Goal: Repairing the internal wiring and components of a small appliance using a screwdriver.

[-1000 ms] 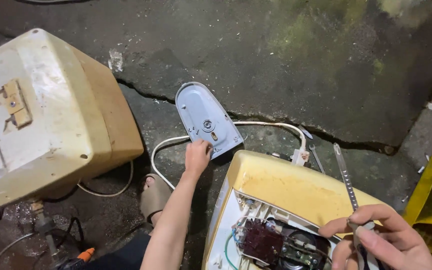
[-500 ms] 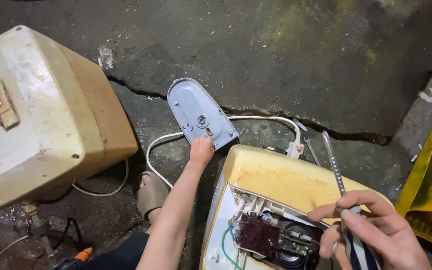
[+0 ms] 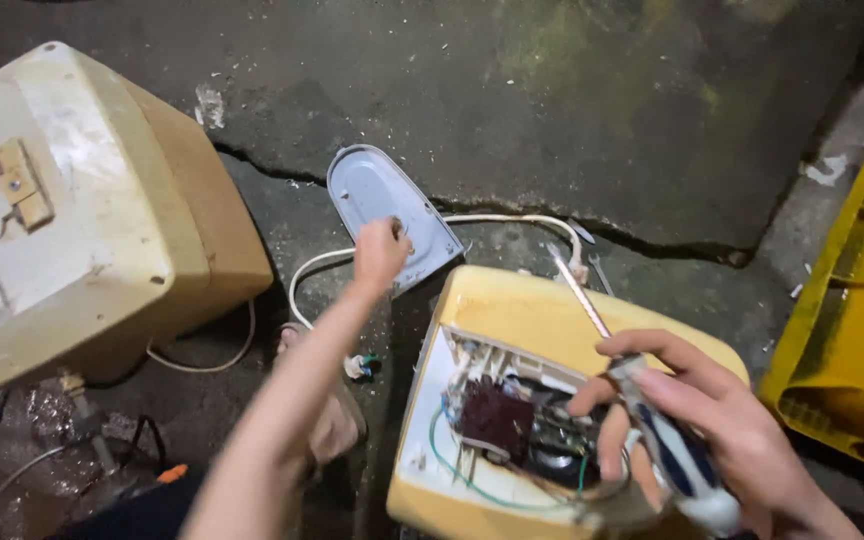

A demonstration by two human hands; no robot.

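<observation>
Head view: right hand (image 3: 722, 420) grip around screwdriver (image 3: 652, 420).

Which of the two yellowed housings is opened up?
The right housing, by the right hand: its end shows wires and parts. The left housing is closed.

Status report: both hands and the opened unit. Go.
Left hand resting on grey cover plate on the ground. Right hand gripping screwdriver, shaft pointing up and away. Yellowed appliance casing open, wiring exposed. White cord looped behind it.
</observation>
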